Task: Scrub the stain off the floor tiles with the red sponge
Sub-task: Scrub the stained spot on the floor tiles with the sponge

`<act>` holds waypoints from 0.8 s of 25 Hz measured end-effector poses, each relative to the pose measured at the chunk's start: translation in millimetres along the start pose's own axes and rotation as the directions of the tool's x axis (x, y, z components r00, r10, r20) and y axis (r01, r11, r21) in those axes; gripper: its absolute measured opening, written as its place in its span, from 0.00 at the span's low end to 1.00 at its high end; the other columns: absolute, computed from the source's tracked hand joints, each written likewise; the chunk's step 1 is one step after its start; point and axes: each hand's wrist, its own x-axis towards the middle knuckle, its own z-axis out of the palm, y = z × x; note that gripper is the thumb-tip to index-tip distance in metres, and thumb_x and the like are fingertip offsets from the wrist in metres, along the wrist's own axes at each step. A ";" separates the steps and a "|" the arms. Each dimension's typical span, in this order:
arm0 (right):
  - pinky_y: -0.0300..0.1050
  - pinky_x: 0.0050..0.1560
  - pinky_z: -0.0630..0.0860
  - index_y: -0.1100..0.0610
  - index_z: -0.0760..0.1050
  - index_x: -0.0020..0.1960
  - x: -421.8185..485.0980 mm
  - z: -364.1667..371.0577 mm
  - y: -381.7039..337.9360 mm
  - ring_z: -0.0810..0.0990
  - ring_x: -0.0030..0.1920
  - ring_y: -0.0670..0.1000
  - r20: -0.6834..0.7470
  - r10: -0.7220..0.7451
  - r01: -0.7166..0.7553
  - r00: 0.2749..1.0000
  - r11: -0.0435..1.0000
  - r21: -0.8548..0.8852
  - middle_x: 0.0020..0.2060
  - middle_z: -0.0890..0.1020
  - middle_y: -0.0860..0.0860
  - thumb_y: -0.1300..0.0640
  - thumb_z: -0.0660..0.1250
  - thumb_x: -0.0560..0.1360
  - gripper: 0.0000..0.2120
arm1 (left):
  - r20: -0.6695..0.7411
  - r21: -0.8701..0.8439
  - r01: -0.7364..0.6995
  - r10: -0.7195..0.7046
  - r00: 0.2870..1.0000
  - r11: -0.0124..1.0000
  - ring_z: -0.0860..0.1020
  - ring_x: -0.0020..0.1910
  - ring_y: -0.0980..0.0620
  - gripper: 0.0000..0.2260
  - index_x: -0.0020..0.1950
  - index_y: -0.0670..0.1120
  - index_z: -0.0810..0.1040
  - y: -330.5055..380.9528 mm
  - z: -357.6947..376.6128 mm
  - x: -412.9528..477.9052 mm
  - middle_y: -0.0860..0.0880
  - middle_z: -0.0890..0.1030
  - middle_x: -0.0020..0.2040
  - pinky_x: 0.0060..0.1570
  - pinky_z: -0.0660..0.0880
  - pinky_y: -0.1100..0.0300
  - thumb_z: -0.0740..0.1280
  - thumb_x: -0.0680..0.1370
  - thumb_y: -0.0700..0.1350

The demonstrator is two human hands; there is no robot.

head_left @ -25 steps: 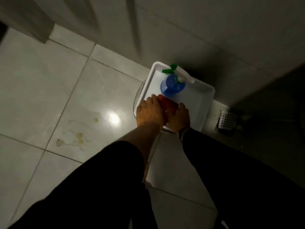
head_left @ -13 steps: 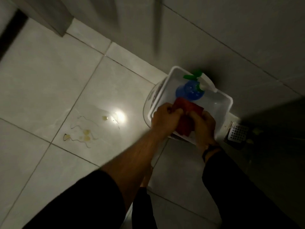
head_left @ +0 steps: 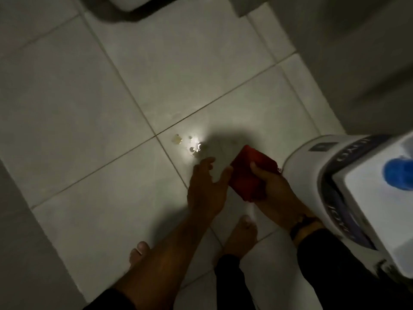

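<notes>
The red sponge [head_left: 250, 173] hangs a little above the pale floor tiles, gripped from the right side by my right hand [head_left: 273, 191]. My left hand [head_left: 206, 186] is beside it on the left, fingers spread, its fingertips just touching the sponge's edge, holding nothing. The yellowish stain [head_left: 177, 139] with a few shiny droplets lies on the tile up and to the left of both hands, near a grout crossing and a bright light reflection. The sponge is apart from the stain.
A white bucket [head_left: 312, 157] with a white tray [head_left: 368, 198] on top stands at the right; a blue spray bottle [head_left: 400, 174] sits in the tray. My bare feet [head_left: 241, 233] are on the tiles below the hands. A wall runs along the upper right.
Both hands lifted the red sponge out of the white tray and brought it left and down toward the floor. My left hand has let go. The view swung toward the stain.
</notes>
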 end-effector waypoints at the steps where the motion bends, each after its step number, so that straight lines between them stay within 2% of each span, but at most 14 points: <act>1: 0.48 0.49 0.83 0.58 0.75 0.75 30.8 21.8 11.4 0.87 0.58 0.57 0.011 -0.047 0.048 0.999 0.989 -0.139 0.59 0.86 0.58 0.58 0.66 0.86 0.18 | -0.048 0.044 0.047 -0.045 0.998 0.998 0.78 0.71 0.48 0.31 0.80 0.57 0.70 -39.9 -12.0 26.5 0.52 0.76 0.74 0.69 0.77 0.46 0.65 0.80 0.67; 3: 0.40 0.29 0.78 0.57 0.75 0.74 102.4 60.2 30.5 0.87 0.36 0.52 0.060 -0.202 0.207 0.978 0.867 -0.454 0.44 0.84 0.57 0.61 0.64 0.87 0.15 | -0.140 0.244 0.083 -0.050 0.989 0.966 0.72 0.79 0.43 0.34 0.85 0.53 0.65 -121.1 -33.4 80.1 0.47 0.71 0.82 0.76 0.70 0.43 0.60 0.82 0.67; 4: 0.37 0.25 0.75 0.59 0.75 0.72 137.6 78.5 33.1 0.83 0.30 0.52 0.098 -0.282 0.286 0.955 0.776 -0.563 0.41 0.82 0.58 0.62 0.63 0.88 0.14 | -0.168 0.358 0.064 -0.003 0.986 0.931 0.68 0.83 0.42 0.35 0.86 0.51 0.63 -155.9 -42.8 105.4 0.46 0.68 0.85 0.79 0.66 0.42 0.58 0.83 0.66; 5: 0.37 0.29 0.76 0.62 0.74 0.73 171.2 96.9 31.8 0.81 0.33 0.53 0.138 -0.368 0.365 0.919 0.670 -0.646 0.43 0.82 0.59 0.62 0.63 0.88 0.14 | -0.193 0.448 0.045 0.048 0.980 0.893 0.63 0.86 0.42 0.36 0.87 0.50 0.60 -185.0 -51.4 129.6 0.45 0.64 0.87 0.82 0.61 0.40 0.56 0.83 0.66; 6: 0.36 0.41 0.81 0.63 0.73 0.75 207.0 116.6 34.2 0.84 0.42 0.53 0.189 -0.455 0.438 0.870 0.541 -0.718 0.51 0.83 0.58 0.60 0.64 0.87 0.17 | -0.230 0.508 0.045 0.085 0.969 0.860 0.58 0.88 0.41 0.36 0.88 0.50 0.57 -216.0 -57.8 154.2 0.44 0.60 0.89 0.84 0.55 0.38 0.55 0.84 0.66; 7: 0.36 0.59 0.82 0.63 0.72 0.78 241.4 133.8 35.7 0.85 0.56 0.55 0.253 -0.529 0.494 0.810 0.383 -0.781 0.61 0.83 0.57 0.58 0.65 0.87 0.20 | -0.264 0.558 0.046 0.124 0.957 0.829 0.54 0.89 0.40 0.36 0.89 0.50 0.56 -242.0 -61.5 176.9 0.43 0.57 0.89 0.84 0.50 0.35 0.53 0.84 0.66; 8: 0.43 0.75 0.76 0.61 0.69 0.81 272.9 147.1 39.9 0.80 0.71 0.56 0.324 -0.580 0.522 0.747 0.212 -0.826 0.72 0.80 0.57 0.58 0.64 0.86 0.24 | -0.279 0.603 0.042 0.161 0.947 0.797 0.53 0.89 0.39 0.36 0.89 0.50 0.55 -264.3 -63.1 196.0 0.42 0.55 0.90 0.84 0.47 0.32 0.52 0.84 0.65; 9: 0.51 0.84 0.67 0.60 0.66 0.84 298.3 157.1 48.2 0.72 0.81 0.59 0.399 -0.590 0.518 0.702 0.038 -0.855 0.79 0.75 0.57 0.57 0.63 0.85 0.28 | -0.286 0.640 0.031 0.201 0.937 0.768 0.52 0.89 0.37 0.36 0.90 0.51 0.54 -284.2 -61.6 209.6 0.41 0.53 0.90 0.83 0.45 0.29 0.51 0.84 0.65; 11: 0.62 0.88 0.56 0.56 0.60 0.87 332.5 172.1 69.1 0.58 0.87 0.64 0.533 -0.525 0.458 0.664 -0.277 -0.844 0.86 0.65 0.58 0.52 0.60 0.78 0.37 | -0.318 0.684 -0.023 0.327 0.890 0.729 0.53 0.89 0.35 0.34 0.89 0.53 0.56 -319.0 -52.6 222.7 0.41 0.53 0.90 0.81 0.46 0.27 0.53 0.84 0.64; 12: 0.66 0.88 0.52 0.55 0.57 0.88 343.0 178.4 79.3 0.54 0.88 0.65 0.564 -0.506 0.417 0.653 -0.381 -0.825 0.87 0.61 0.58 0.51 0.61 0.75 0.41 | -0.340 0.697 -0.047 0.388 0.857 0.715 0.54 0.89 0.35 0.34 0.89 0.53 0.57 -330.4 -49.0 225.6 0.41 0.54 0.90 0.81 0.47 0.27 0.54 0.84 0.63; 13: 0.68 0.88 0.50 0.54 0.55 0.88 349.7 185.9 88.3 0.51 0.88 0.66 0.592 -0.512 0.393 0.623 -0.450 -0.802 0.88 0.59 0.59 0.49 0.62 0.74 0.44 | -0.355 0.708 -0.060 0.428 0.831 0.704 0.54 0.89 0.36 0.33 0.89 0.54 0.56 -338.1 -47.8 227.9 0.42 0.53 0.90 0.81 0.48 0.27 0.54 0.84 0.63; 16: 0.71 0.87 0.50 0.55 0.55 0.88 357.4 217.6 118.9 0.52 0.88 0.66 0.645 -0.583 0.362 0.495 -0.536 -0.763 0.88 0.58 0.60 0.48 0.65 0.76 0.44 | -0.368 0.716 -0.075 0.466 0.805 0.694 0.53 0.89 0.37 0.33 0.89 0.56 0.55 -346.1 -45.8 235.7 0.42 0.52 0.90 0.81 0.47 0.27 0.53 0.84 0.62; 18: 0.72 0.86 0.51 0.56 0.57 0.88 346.6 211.9 158.8 0.53 0.88 0.66 0.767 -0.468 0.412 0.439 -0.653 -0.635 0.87 0.59 0.61 0.47 0.66 0.74 0.45 | -0.371 0.704 -0.069 0.449 0.813 0.707 0.53 0.89 0.36 0.33 0.89 0.56 0.56 -341.2 -45.4 235.0 0.42 0.52 0.90 0.81 0.48 0.26 0.54 0.84 0.61; 20: 0.70 0.87 0.50 0.54 0.60 0.87 318.0 166.4 203.8 0.55 0.88 0.65 0.870 -0.245 0.490 0.427 -0.746 -0.450 0.87 0.61 0.59 0.47 0.66 0.78 0.39 | -0.369 0.682 -0.077 0.433 0.822 0.727 0.53 0.89 0.36 0.33 0.89 0.55 0.56 -340.1 -48.0 232.6 0.42 0.53 0.90 0.80 0.49 0.25 0.55 0.84 0.60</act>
